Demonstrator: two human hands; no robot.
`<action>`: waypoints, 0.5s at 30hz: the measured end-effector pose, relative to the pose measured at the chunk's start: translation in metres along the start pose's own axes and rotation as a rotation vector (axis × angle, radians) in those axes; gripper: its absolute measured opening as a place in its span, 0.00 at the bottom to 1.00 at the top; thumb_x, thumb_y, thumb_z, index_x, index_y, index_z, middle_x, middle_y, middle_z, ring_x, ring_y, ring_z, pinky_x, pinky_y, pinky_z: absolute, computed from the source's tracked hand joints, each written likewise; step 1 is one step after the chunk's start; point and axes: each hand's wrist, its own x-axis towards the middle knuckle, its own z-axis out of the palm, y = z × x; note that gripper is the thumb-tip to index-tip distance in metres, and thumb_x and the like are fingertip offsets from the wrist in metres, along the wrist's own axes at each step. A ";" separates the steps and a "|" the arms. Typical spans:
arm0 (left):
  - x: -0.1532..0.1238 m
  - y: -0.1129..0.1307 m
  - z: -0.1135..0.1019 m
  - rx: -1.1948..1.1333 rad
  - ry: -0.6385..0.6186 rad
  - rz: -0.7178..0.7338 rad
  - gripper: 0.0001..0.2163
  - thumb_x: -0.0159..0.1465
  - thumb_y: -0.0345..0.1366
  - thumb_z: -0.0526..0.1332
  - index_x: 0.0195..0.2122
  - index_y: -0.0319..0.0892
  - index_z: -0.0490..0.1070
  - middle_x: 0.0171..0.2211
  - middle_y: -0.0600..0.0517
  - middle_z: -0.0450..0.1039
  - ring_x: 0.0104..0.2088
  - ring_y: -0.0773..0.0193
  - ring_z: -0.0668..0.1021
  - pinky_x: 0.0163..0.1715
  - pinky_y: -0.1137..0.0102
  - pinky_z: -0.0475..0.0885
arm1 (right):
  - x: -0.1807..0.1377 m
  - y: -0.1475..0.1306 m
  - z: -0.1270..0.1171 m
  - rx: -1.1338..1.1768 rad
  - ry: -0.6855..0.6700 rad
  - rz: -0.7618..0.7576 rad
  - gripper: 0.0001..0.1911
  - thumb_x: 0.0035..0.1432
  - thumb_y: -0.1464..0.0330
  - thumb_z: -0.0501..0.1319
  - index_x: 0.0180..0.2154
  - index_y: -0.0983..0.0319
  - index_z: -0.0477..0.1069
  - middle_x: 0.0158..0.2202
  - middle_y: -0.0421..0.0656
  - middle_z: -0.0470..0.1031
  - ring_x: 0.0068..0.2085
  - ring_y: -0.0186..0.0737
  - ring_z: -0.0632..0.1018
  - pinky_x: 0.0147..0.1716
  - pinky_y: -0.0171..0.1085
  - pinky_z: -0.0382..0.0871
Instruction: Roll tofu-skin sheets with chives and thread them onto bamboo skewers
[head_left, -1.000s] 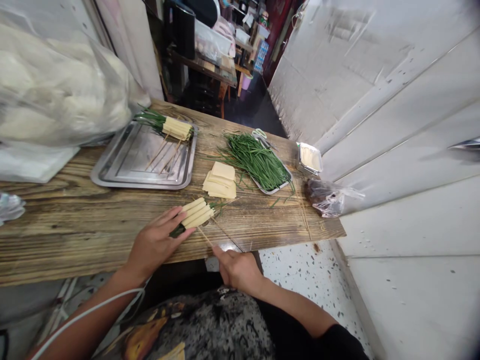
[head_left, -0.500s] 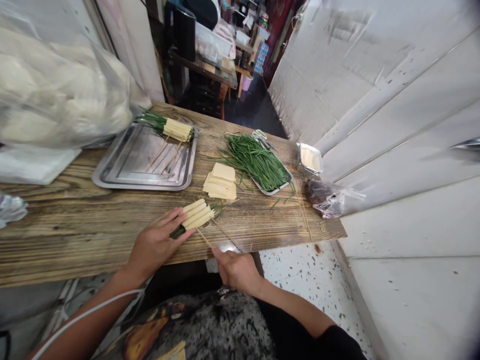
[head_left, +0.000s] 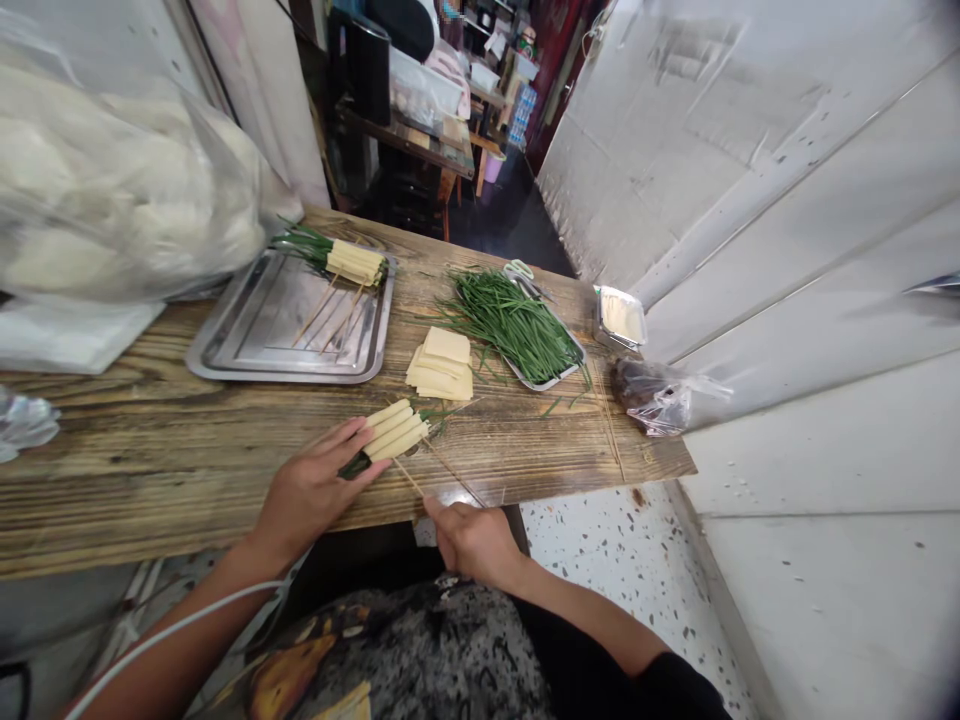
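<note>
Pressing on the rolls (head_left: 396, 428) at the table's (head_left: 150, 450) near edge, the left hand (head_left: 315, 490) lies open and flat. The right hand (head_left: 469, 535), behind and to their right, pinches a skewer (head_left: 409, 477) (set crosswise to their long axis).

No text, label or number I can actually read here. The blue packs on the back shelf (head_left: 523, 105) are way too small and blurry to make out any print.
</note>
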 end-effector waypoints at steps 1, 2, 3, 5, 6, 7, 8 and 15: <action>0.000 0.000 0.000 0.001 -0.002 0.004 0.18 0.69 0.50 0.66 0.56 0.50 0.77 0.58 0.48 0.81 0.53 0.52 0.84 0.60 0.56 0.79 | 0.000 0.000 0.000 0.009 -0.002 0.002 0.23 0.66 0.68 0.61 0.60 0.65 0.76 0.33 0.46 0.85 0.30 0.39 0.83 0.22 0.31 0.69; 0.001 0.001 -0.001 0.003 0.000 0.008 0.17 0.69 0.50 0.65 0.56 0.50 0.77 0.58 0.48 0.81 0.53 0.52 0.84 0.60 0.55 0.80 | 0.000 0.000 0.000 0.016 -0.007 0.008 0.23 0.66 0.68 0.61 0.61 0.65 0.75 0.33 0.46 0.85 0.30 0.39 0.83 0.23 0.31 0.70; 0.001 0.001 -0.001 0.008 0.002 0.010 0.17 0.70 0.50 0.65 0.55 0.49 0.78 0.57 0.48 0.81 0.53 0.52 0.84 0.60 0.55 0.80 | 0.000 0.000 0.000 0.021 -0.015 0.011 0.23 0.67 0.68 0.61 0.61 0.65 0.75 0.34 0.46 0.85 0.30 0.39 0.83 0.24 0.31 0.71; 0.002 0.003 -0.002 0.021 0.006 0.014 0.17 0.70 0.50 0.65 0.54 0.48 0.78 0.56 0.47 0.82 0.53 0.52 0.85 0.59 0.55 0.80 | 0.000 0.000 -0.001 0.023 -0.035 0.009 0.24 0.67 0.68 0.60 0.62 0.66 0.74 0.34 0.47 0.85 0.31 0.40 0.83 0.25 0.31 0.72; 0.002 0.003 -0.002 0.027 0.005 0.012 0.17 0.70 0.50 0.65 0.54 0.47 0.78 0.56 0.46 0.82 0.53 0.52 0.85 0.59 0.55 0.81 | 0.001 0.000 -0.002 0.021 -0.043 0.004 0.24 0.68 0.68 0.60 0.62 0.67 0.74 0.34 0.47 0.85 0.31 0.40 0.83 0.24 0.32 0.72; 0.002 0.004 -0.002 0.031 0.001 0.006 0.17 0.70 0.50 0.64 0.54 0.46 0.78 0.56 0.45 0.82 0.53 0.52 0.85 0.59 0.55 0.81 | 0.001 0.000 -0.003 0.018 -0.047 -0.001 0.24 0.68 0.68 0.59 0.62 0.67 0.74 0.34 0.48 0.85 0.31 0.41 0.83 0.24 0.32 0.72; 0.003 0.004 -0.003 0.031 -0.003 0.001 0.18 0.70 0.51 0.64 0.54 0.46 0.78 0.56 0.45 0.82 0.53 0.52 0.85 0.59 0.55 0.80 | 0.002 -0.001 -0.005 0.014 -0.049 -0.005 0.24 0.68 0.68 0.59 0.62 0.68 0.74 0.34 0.48 0.85 0.31 0.41 0.83 0.24 0.32 0.72; 0.004 0.006 -0.005 0.012 -0.014 -0.011 0.18 0.70 0.52 0.64 0.53 0.46 0.79 0.56 0.47 0.82 0.53 0.51 0.85 0.59 0.54 0.80 | 0.011 -0.006 -0.021 -0.066 -0.186 0.031 0.25 0.66 0.69 0.61 0.63 0.66 0.73 0.34 0.48 0.85 0.31 0.41 0.84 0.23 0.31 0.68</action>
